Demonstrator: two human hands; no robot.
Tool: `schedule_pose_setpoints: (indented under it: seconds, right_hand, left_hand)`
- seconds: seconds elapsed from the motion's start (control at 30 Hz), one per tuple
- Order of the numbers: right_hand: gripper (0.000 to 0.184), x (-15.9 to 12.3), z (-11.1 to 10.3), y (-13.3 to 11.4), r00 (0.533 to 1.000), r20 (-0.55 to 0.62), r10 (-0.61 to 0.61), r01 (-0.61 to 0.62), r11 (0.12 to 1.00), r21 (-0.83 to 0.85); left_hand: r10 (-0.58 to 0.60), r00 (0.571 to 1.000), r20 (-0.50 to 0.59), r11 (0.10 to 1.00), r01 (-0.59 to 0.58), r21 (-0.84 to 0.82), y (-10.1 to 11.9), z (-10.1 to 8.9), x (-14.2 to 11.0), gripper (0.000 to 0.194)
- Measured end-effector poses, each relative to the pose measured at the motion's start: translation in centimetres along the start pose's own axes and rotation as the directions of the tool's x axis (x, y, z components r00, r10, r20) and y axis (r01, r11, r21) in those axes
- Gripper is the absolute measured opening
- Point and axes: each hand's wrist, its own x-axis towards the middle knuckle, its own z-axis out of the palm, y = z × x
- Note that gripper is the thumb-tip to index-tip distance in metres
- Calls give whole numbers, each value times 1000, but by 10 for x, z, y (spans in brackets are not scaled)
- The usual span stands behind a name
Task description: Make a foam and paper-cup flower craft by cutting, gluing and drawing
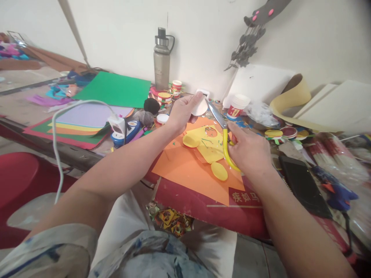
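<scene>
My left hand pinches a round white paper disc above the table's middle. In my right hand is a pair of scissors with yellow handles, its blades pointing up and left at the disc's right edge. Whether the blades touch the paper, I cannot tell. Below both hands lies a large orange sheet with a yellow paper piece on it. A yellow disc rests near the sheet's front, and another yellow disc lies further left. Thin green scraps are scattered on the yellow paper.
A grey bottle stands by the wall, with a green sheet to its left. A blue-and-white power strip trails a white cable. Paper cups stand behind the scissors. A black phone and a glue gun lie right.
</scene>
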Motion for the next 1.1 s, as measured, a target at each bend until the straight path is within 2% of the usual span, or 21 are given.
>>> schedule_pose_setpoints:
  seconds: [0.43, 0.63, 0.8, 0.97, 1.1]
  right_hand:
    - [43, 1, 3, 3, 1000, 11, 8, -8, 1000, 11]
    - [47, 2, 5, 9, 999, -24, -30, 32, 993, 114]
    - [46, 5, 6, 10, 999, -22, 25, -19, 975, 222]
    - [41, 10, 18, 18, 990, 88, 114, -128, 976, 177]
    - [40, 13, 31, 21, 969, 196, 154, -178, 977, 114]
  left_hand:
    - [-14, 1000, 10, 1000, 14, -9, 1, -3, 2, 55]
    - [-27, 999, 28, 1000, 28, -13, 3, -5, 3, 58]
    - [-48, 999, 22, 999, 48, -21, 5, -5, 3, 53]
    - [-112, 992, 51, 993, 114, -38, 9, -2, -1, 51]
    - [-165, 975, 145, 984, 172, -35, 8, 3, -5, 44]
